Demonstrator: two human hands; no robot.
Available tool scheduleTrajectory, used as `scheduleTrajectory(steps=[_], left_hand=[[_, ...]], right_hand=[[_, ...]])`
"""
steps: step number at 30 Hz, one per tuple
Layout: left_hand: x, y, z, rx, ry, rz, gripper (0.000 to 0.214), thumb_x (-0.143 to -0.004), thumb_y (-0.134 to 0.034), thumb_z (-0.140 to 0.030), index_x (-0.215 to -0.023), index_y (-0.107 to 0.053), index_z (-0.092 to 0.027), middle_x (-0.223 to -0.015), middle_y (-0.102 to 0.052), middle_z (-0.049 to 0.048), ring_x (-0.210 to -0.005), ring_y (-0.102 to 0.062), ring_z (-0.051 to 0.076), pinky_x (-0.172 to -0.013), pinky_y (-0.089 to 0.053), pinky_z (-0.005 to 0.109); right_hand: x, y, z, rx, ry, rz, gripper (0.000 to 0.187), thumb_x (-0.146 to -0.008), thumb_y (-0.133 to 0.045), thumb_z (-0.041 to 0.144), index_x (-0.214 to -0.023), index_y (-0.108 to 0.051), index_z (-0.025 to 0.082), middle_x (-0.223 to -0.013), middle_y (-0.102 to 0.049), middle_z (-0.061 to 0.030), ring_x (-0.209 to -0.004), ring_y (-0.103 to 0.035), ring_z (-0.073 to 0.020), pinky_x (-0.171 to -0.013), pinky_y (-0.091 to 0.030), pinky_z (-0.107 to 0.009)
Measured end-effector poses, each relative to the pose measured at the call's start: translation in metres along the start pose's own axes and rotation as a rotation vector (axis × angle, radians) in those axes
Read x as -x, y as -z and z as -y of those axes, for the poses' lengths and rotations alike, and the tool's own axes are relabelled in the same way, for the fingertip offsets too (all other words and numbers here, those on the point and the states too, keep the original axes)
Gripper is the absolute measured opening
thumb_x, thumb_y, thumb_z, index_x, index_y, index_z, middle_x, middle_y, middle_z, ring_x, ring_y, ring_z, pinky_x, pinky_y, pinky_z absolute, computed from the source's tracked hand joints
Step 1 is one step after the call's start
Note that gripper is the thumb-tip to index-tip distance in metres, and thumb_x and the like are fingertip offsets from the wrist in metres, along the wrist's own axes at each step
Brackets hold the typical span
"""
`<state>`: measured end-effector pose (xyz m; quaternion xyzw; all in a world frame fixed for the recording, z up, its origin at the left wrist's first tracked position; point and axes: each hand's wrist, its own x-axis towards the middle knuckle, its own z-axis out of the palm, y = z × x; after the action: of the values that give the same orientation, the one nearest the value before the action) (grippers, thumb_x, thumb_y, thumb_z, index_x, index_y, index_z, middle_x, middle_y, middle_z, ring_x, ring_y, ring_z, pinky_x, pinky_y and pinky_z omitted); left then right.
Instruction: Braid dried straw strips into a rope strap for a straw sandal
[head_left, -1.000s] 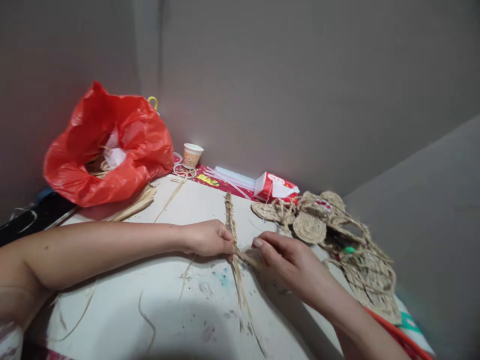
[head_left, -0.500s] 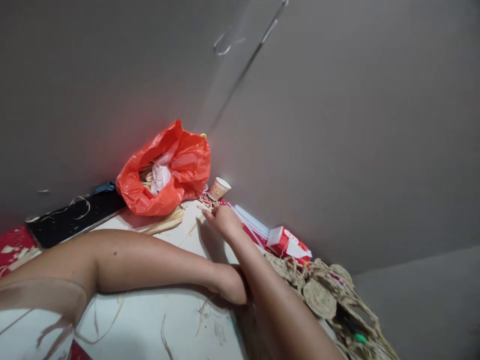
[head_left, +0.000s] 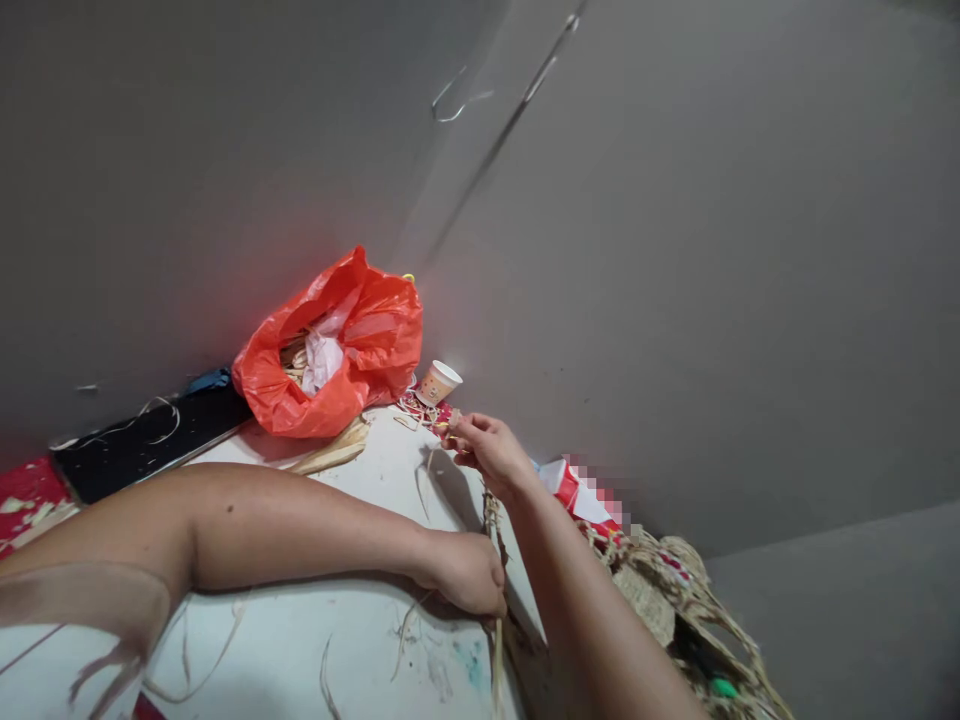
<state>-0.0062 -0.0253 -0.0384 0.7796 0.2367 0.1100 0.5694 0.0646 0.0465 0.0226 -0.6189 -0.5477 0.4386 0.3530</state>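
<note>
My left hand [head_left: 469,575] rests on the white tabletop [head_left: 300,640], its fingers closed around a straw-coloured fibre cord [head_left: 498,660]. The cord runs out above and below the fist and looks twisted at its upper end. Just beyond it, my right hand [head_left: 491,450] is raised over the table with thumb and fingertips pinched together. Something small and pale brown shows at those fingertips, too small to name. A thin loose fibre [head_left: 426,485] hangs or lies below the right hand; I cannot tell which.
In the corner an open red plastic bag [head_left: 390,320] holds dry strips and crumpled paper. A paper cup [head_left: 439,383] tilts beside it. Left lies a black board [head_left: 150,440]. At right are a red-and-white packet [head_left: 577,492] and coiled fibre rope work [head_left: 652,590]. Grey walls [head_left: 712,250] close in behind.
My right hand has moved right, away from the cup, and its fingers now show. The left fist has turned slightly, and the cord in it has come into view.
</note>
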Motion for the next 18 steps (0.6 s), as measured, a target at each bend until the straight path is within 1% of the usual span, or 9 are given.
scheduleTrajectory(steps=[3,6,8,10,12,14,15,16,18], left_hand=[[0.009,0.005,-0.012,-0.028,0.123,0.023,0.010,-0.062,-0.054,-0.020,-0.059,-0.062,-0.016,-0.048,-0.048,-0.0036,-0.048,-0.041,0.009,-0.046,-0.031,0.021],[0.014,0.008,-0.020,-0.027,0.179,0.019,0.010,-0.063,-0.053,-0.021,-0.059,-0.061,-0.016,-0.051,-0.049,-0.0041,-0.050,-0.041,0.010,-0.048,-0.031,0.022],[0.015,0.009,-0.021,-0.009,0.173,0.004,0.010,-0.064,-0.053,-0.020,-0.059,-0.061,-0.016,-0.049,-0.048,-0.0043,-0.049,-0.041,0.010,-0.048,-0.030,0.022],[0.015,0.009,-0.020,0.027,0.160,0.000,0.010,-0.064,-0.053,-0.020,-0.059,-0.061,-0.016,-0.045,-0.045,-0.0047,-0.045,-0.037,0.009,-0.046,-0.027,0.022],[0.015,0.010,-0.019,0.079,0.151,0.025,0.013,-0.067,-0.052,-0.022,-0.060,-0.060,-0.016,-0.041,-0.039,-0.0058,-0.039,-0.031,0.007,-0.042,-0.023,0.023],[0.014,0.010,-0.019,0.136,0.160,0.062,0.014,-0.070,-0.051,-0.025,-0.062,-0.059,-0.016,-0.036,-0.033,-0.0072,-0.034,-0.025,0.007,-0.038,-0.018,0.023],[0.014,0.011,-0.019,0.166,0.170,0.078,0.015,-0.071,-0.051,-0.026,-0.063,-0.059,-0.016,-0.035,-0.031,-0.0078,-0.032,-0.022,0.007,-0.036,-0.015,0.023],[0.014,0.011,-0.019,0.195,0.183,0.091,0.015,-0.071,-0.052,-0.027,-0.063,-0.058,-0.016,-0.034,-0.029,-0.0083,-0.031,-0.021,0.007,-0.035,-0.014,0.023],[0.013,0.012,-0.021,0.259,0.204,0.112,0.014,-0.071,-0.055,-0.028,-0.063,-0.058,-0.016,-0.035,-0.029,-0.0089,-0.031,-0.020,0.006,-0.034,-0.014,0.022]], right_hand=[[0.010,0.014,0.001,-0.185,0.008,0.019,0.025,-0.059,-0.072,0.033,-0.064,-0.054,0.016,-0.062,-0.061,-0.0008,-0.050,-0.052,-0.0075,-0.043,-0.039,-0.017],[0.029,0.032,0.005,-0.313,0.025,0.004,0.028,-0.055,-0.077,0.031,-0.069,-0.057,0.017,-0.056,-0.055,0.0038,-0.046,-0.046,-0.0050,-0.042,-0.036,-0.016],[0.051,0.047,0.007,-0.370,0.038,-0.029,0.032,-0.056,-0.079,0.029,-0.080,-0.062,0.018,-0.058,-0.054,0.0050,-0.046,-0.043,-0.0039,-0.042,-0.034,-0.015],[0.080,0.063,0.008,-0.402,0.052,-0.070,0.031,-0.058,-0.080,0.028,-0.082,-0.065,0.017,-0.056,-0.053,0.0047,-0.044,-0.041,-0.0039,-0.041,-0.032,-0.016],[0.113,0.077,0.005,-0.373,0.063,-0.116,0.024,-0.064,-0.078,0.032,-0.075,-0.066,0.015,-0.050,-0.049,0.0047,-0.042,-0.037,-0.0045,-0.039,-0.029,-0.018],[0.145,0.085,-0.003,-0.296,0.001,-0.147,0.024,-0.066,-0.076,0.036,-0.071,-0.065,0.015,-0.047,-0.046,0.0045,-0.041,-0.035,-0.0055,-0.039,-0.027,-0.020],[0.159,0.088,-0.009,-0.249,-0.048,-0.151,0.026,-0.065,-0.077,0.037,-0.072,-0.065,0.016,-0.049,-0.049,0.0035,-0.042,-0.037,-0.0062,-0.040,-0.027,-0.020],[0.170,0.089,-0.016,-0.194,-0.101,-0.139,0.027,-0.065,-0.077,0.039,-0.073,-0.064,0.016,-0.051,-0.049,0.0034,-0.043,-0.037,-0.0063,-0.040,-0.027,-0.020],[0.186,0.089,-0.033,-0.087,-0.185,-0.075,0.029,-0.066,-0.075,0.042,-0.072,-0.063,0.016,-0.051,-0.046,0.0050,-0.042,-0.034,-0.0054,-0.041,-0.024,-0.020]])
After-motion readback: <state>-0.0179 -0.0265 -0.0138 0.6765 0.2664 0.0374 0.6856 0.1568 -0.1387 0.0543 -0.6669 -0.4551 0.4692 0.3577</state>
